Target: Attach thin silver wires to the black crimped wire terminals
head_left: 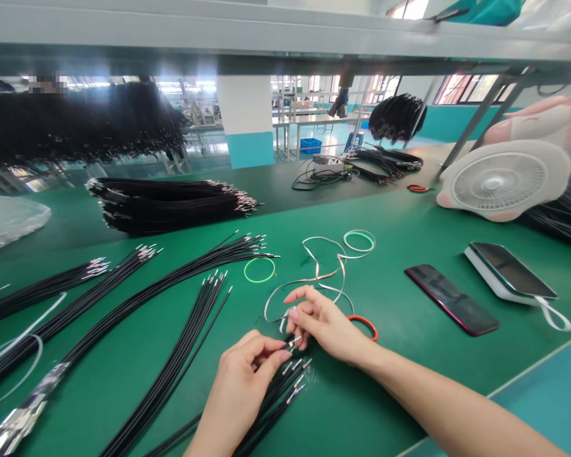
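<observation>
My left hand [245, 381] pinches a black cable near its metal-tipped end [292, 343]. My right hand [330, 324] is just to the right of that tip, thumb and forefinger closed on a narrow white strip [282, 324]. From there the strip's length [316, 263] loops loosely over the green table, with a coil [359, 241] at its far end. Below my hands lie several black cables [290, 387] with bare metal tips, partly hidden by my left hand. More loose cables [185, 355] lie to the left.
Cable bundles [171, 270] cover the table's left side, with a thick bundle [166, 206] behind. A green ring [260, 270] and an orange ring [364, 327] lie near my hands. At right are a phone [450, 298], a white-cased device [511, 273] and a fan [504, 181]. A shelf [285, 32] spans overhead.
</observation>
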Tool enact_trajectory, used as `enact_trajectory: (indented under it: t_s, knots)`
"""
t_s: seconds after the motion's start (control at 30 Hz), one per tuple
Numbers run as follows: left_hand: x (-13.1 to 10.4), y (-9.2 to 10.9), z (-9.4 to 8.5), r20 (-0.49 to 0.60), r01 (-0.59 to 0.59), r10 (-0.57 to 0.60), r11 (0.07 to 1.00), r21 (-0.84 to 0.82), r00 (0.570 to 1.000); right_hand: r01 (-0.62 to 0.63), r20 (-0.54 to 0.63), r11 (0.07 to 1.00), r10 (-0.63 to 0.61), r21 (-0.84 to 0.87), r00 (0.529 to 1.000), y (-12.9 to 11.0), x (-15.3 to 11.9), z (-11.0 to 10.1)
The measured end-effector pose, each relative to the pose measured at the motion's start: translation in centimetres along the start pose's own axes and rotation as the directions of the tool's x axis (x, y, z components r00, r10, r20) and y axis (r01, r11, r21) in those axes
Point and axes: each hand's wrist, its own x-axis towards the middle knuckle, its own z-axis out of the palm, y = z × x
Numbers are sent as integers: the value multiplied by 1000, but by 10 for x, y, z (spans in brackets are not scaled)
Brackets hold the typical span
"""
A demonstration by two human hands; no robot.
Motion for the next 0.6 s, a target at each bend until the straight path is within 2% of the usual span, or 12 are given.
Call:
enact_trajectory:
  t_s: [0.23, 0.4, 0.47, 0.6]
  knots:
    - [1, 5, 0, 16, -44, 43, 995, 86, 999, -86, 130, 990, 100, -111, 987, -5, -2, -3]
    - [1, 7, -1, -2, -54, 54, 994, 91, 999, -105, 141, 987, 122, -123, 982, -7, -1, -4]
    - [0, 6, -1, -9, -31, 32, 997, 67, 999, -106, 123, 987, 120, -118, 985, -5, 0, -4]
    - [-1, 5, 2, 15, 84, -83, 993, -87, 996, -114, 93, 985, 126, -129, 988, -1, 2, -5]
